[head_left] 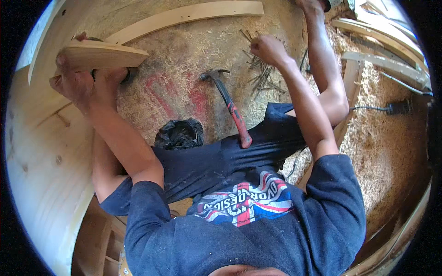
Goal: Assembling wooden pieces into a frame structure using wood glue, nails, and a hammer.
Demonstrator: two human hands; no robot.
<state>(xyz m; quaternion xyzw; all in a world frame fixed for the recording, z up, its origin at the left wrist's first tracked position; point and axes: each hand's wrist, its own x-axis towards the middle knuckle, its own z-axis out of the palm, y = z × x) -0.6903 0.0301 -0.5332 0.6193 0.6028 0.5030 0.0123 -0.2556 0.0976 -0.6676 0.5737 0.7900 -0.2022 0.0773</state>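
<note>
At the left, my left hand (76, 85) is closed round the near end of a short, pale wooden board (108, 55), which is tilted near my left foot. My right hand (271, 49) is curled at the upper edge of a pile of loose nails (263, 82); whatever its fingers hold is hidden. Between my legs lies a claw hammer (230, 106) with a red and black handle. Its head rests on the dusty floor, and the handle's end leans against my dark shorts.
A long curved wooden piece (189, 17) lies across the far floor. Near my shorts sits a crumpled black plastic bag (179, 134). A large wooden panel (41, 156) stands at the left. Wood shavings (373, 161), wooden strips (386, 39) and a cable (370, 108) lie to the right.
</note>
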